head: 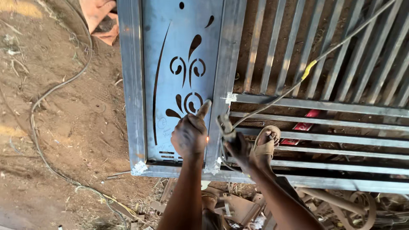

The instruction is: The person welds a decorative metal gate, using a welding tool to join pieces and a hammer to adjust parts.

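Note:
A steel gate frame (132,85) lies flat on the ground, with a decorative cut-out sheet panel (183,64) set in it. My left hand (189,134) rests on the panel's lower right, its forefinger stretched up along the upright bar (223,76). My right hand (236,145) grips a welding electrode holder (225,125) right beside that bar. A small orange glow (207,138) shows between the two hands at the bar's edge. The holder's cable (306,72) runs up and to the right across the bars.
Horizontal and slanted steel bars (324,102) fill the right side. A sandalled foot (266,145) stands on the bars by my right hand. A red object (302,126) lies under them. A cable (51,91) snakes over the dirt at left. Scrap metal (238,208) sits below.

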